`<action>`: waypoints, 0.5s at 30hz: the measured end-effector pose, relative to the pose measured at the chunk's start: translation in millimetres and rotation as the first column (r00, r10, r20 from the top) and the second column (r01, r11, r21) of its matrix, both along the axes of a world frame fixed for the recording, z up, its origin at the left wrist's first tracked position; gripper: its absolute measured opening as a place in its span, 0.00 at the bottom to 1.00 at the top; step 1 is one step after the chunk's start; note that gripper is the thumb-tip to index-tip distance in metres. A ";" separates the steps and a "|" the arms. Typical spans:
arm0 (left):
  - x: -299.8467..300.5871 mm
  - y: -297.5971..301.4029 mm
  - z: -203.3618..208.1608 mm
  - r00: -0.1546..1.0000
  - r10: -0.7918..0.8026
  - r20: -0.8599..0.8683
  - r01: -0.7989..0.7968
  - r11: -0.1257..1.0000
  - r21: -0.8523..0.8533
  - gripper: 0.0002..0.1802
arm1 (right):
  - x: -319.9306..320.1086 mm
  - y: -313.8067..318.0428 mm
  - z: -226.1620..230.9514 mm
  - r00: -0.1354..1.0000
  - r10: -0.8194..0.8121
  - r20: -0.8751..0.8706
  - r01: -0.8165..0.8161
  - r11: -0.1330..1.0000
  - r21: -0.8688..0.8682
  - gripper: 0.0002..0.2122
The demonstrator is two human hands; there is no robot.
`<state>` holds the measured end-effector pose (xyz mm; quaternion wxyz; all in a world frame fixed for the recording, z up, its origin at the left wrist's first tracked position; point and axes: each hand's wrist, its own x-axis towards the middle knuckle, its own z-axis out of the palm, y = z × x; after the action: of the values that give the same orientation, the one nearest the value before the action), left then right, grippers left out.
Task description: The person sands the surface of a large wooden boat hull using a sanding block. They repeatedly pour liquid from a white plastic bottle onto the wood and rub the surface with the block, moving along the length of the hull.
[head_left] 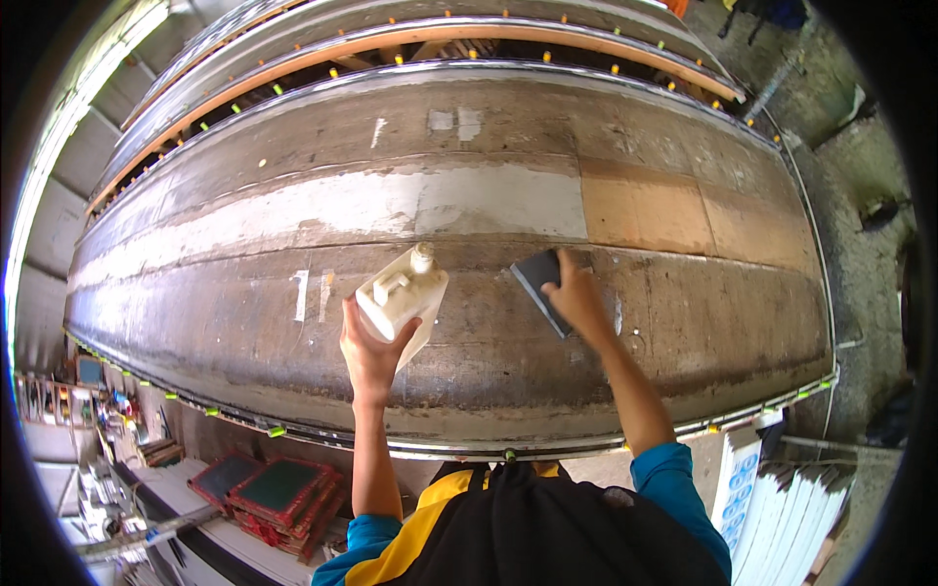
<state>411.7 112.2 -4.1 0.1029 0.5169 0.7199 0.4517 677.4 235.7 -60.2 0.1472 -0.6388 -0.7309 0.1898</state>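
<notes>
My left hand [371,354] is wrapped around the near end of a white plastic jug [418,293], thumb on one side and fingers on the other. The jug's neck [422,256] points away from me; whether its base touches the surface I cannot tell. To the right, my right hand [584,301] grips a dark grey, flat rectangular pad [537,278] with a paler left edge. The pad is tilted over the brown, worn long table [469,376]. Its underside is hidden.
A pale band [498,200] and tan patches [645,210] run across the table. Small yellow and green pegs line its edges. Another long table [371,44] stands beyond. Red-framed panels [283,493] are stacked at lower left, white sheets [787,518] at lower right.
</notes>
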 end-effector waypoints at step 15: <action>17.5 40.9 -15.7 0.957 -0.282 0.062 0.281 0.959 0.015 0.37 | 21.8 -52.1 -3.2 0.994 -0.104 -0.018 0.100 0.986 -0.136 0.26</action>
<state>429.2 153.1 -19.9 0.1873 0.5998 0.6340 0.4508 699.2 183.6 -63.4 0.1222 -0.6815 -0.6809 0.2387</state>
